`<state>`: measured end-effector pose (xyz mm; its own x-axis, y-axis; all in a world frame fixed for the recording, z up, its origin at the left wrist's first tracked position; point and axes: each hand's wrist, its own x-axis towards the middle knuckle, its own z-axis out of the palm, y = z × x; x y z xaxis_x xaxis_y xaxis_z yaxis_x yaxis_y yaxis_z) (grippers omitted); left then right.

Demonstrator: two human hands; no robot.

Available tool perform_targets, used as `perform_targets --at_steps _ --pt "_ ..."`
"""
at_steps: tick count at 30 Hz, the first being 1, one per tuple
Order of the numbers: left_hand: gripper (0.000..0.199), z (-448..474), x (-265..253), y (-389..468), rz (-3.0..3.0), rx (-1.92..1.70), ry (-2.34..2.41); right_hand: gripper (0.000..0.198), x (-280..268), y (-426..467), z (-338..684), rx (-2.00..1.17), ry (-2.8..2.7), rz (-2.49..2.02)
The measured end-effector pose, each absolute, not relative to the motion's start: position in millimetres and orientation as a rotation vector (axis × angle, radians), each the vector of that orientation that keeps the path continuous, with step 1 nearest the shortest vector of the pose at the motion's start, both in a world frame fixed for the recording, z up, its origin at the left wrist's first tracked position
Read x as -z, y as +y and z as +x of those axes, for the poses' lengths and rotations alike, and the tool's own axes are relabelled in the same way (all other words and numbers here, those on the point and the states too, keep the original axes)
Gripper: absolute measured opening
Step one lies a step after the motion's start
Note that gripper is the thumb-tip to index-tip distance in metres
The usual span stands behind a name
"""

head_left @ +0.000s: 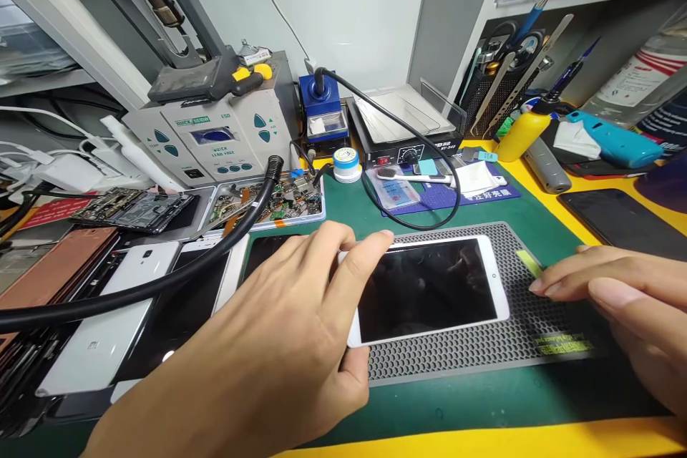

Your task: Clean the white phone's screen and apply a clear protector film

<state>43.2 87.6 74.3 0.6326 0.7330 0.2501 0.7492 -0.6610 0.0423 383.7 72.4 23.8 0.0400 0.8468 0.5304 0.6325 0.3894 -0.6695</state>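
Note:
A white-framed smartphone (429,290), its dark screen facing up, lies over a grey honeycomb mat (408,365). My left hand (290,315) is closed around the phone's left end, thumb at the upper edge and other fingers at the lower left corner. That end is partly hidden by the hand. To the right, my right hand (633,300) hovers at the mat's right edge, apart from the phone. Its fingers stretch out with nothing visible in them.
A hot air station (215,136) stands at the back left, its black hose (177,283) crossing the left side. Several phones, including a white one (107,322), lie left. Behind are a parts tray (268,200) and a heating plate (408,150); a yellow bottle (523,132) stands right.

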Motion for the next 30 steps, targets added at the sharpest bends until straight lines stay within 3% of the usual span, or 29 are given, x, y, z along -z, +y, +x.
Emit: perform_targets --at_steps 4,13,19,25,30 --pt "0.084 45.0 -74.3 88.1 -2.729 0.406 -1.225 0.016 -28.3 72.3 383.1 -0.294 -1.788 -1.184" --pt "0.082 46.1 -70.4 88.2 -2.737 0.421 -1.257 0.027 -54.6 73.6 352.5 -0.241 -1.769 -1.213" --pt "0.08 44.9 -68.6 85.1 -2.713 0.373 -1.374 0.025 -56.6 77.3 350.6 -0.248 -1.782 -1.183" --pt "0.082 40.9 -64.4 93.5 -2.749 0.482 -1.205 0.022 -53.2 78.1 355.4 -0.261 -1.787 -1.144" --pt "0.072 39.7 -62.8 96.7 -2.804 0.455 -1.232 0.015 -43.1 77.3 365.8 -0.282 -1.806 -1.344"
